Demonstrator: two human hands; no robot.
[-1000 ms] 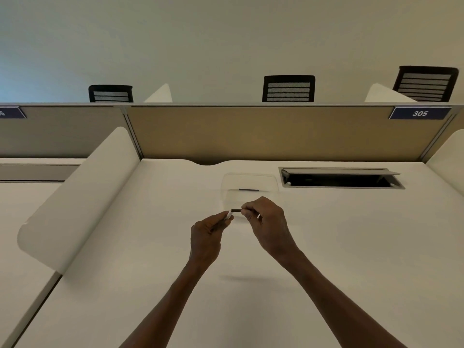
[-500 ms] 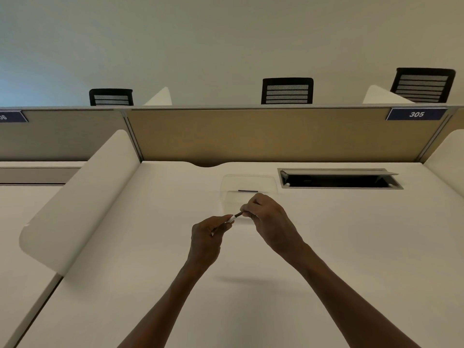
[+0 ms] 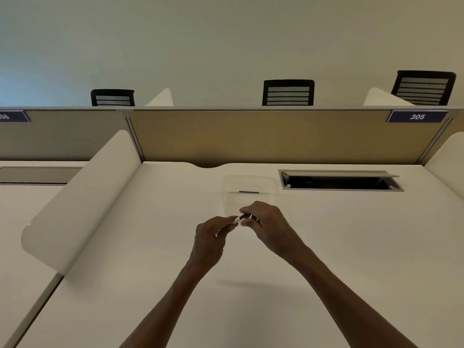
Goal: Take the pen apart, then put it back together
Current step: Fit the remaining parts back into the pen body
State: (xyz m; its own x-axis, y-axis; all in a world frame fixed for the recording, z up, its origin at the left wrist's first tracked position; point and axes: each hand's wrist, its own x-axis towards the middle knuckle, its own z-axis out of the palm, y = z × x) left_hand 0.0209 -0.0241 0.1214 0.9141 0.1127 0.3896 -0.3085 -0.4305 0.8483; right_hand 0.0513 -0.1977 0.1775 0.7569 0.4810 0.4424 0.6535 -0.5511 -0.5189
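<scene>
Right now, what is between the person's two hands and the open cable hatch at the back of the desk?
In the head view, a clear plastic tray lies on the desk between the hands' pen and the cable hatch, slightly left of the hatch.

Clear tray (image 3: 249,183), 3 chairs (image 3: 288,92)

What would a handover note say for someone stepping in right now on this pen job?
Left hand grips the pen by its white barrel.
Right hand pinches the pen's dark end.
Both hold it in the air above the desk, just in front of a clear plastic tray holding one small dark piece.
Done: cannot tell how far disassembly has gone.
Left: finish separating the parts, then reassemble.
</scene>
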